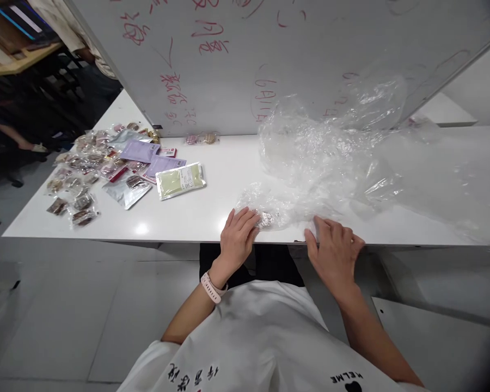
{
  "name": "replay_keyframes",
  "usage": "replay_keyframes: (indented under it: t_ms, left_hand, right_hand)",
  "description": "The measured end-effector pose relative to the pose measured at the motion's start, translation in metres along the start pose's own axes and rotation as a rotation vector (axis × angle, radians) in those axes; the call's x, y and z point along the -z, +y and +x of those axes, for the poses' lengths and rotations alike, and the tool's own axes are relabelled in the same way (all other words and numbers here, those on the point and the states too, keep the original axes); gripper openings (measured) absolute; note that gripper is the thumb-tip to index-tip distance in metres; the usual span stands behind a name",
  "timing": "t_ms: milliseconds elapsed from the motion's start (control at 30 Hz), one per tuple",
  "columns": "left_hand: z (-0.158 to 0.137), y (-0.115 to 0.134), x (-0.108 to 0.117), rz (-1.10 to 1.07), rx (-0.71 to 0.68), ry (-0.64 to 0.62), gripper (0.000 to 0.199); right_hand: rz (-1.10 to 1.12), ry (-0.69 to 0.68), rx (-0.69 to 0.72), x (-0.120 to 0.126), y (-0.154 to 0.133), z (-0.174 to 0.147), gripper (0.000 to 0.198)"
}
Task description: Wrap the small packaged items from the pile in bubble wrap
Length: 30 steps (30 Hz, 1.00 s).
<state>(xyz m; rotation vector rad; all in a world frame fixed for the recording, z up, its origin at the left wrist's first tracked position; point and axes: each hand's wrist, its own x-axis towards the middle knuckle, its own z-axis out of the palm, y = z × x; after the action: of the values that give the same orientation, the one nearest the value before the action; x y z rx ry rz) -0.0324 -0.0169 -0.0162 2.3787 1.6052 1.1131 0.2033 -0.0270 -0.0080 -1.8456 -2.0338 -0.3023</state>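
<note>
A big crumpled sheet of clear plastic film [326,147] spreads over the middle and right of the white table [179,218]. My left hand [240,234] is closed on the film's near left edge, fingers curved over it. Just beside those fingertips, a small brownish, shiny thing [264,219] shows through the film, too blurred to name. My right hand [334,247] grips the near edge of the film farther right, at the table's front edge, with a bit of film between thumb and forefinger. Part of the thumb's grip on the left is hidden.
Many small wrapped packets [84,201] are heaped on the left, with purple pouches [139,150] and a green pouch [182,181]. Two packets [201,139] lie by the whiteboard [228,65], which stands along the table's back. Another person [71,32] is at the upper left.
</note>
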Motion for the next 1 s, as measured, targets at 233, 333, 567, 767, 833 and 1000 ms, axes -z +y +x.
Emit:
replay_keyframes:
  t_ms: [233, 333, 567, 767, 833, 1000]
  left_hand:
    - [-0.001, -0.003, -0.001, 0.004, -0.027, 0.008, 0.022]
    - [-0.004, -0.005, -0.004, -0.034, -0.038, 0.033, 0.024]
    - [-0.008, -0.008, 0.005, -0.107, -0.036, 0.044, 0.048]
    - [0.003, -0.012, 0.02, -0.206, 0.144, -0.097, 0.035]
    - [0.016, -0.017, 0.021, -0.249, 0.281, -0.146, 0.028]
    - [0.057, -0.034, 0.02, -0.133, 0.376, -0.201, 0.025]
  right_hand:
    - [0.431, -0.16, 0.462, -0.015, -0.061, 0.028, 0.044]
    - [0.45, -0.199, 0.578, -0.013, -0.071, 0.034, 0.045]
    - [0.462, -0.414, 0.642, -0.008, -0.054, 0.059, 0.048]
    - [0.769, -0.527, 0.604, -0.001, -0.043, 0.071, 0.038]
    - [0.843, -0.597, 0.452, -0.005, -0.043, 0.077, 0.037]
    - [0.693, -0.365, 0.132, -0.034, -0.053, 0.092, 0.042]
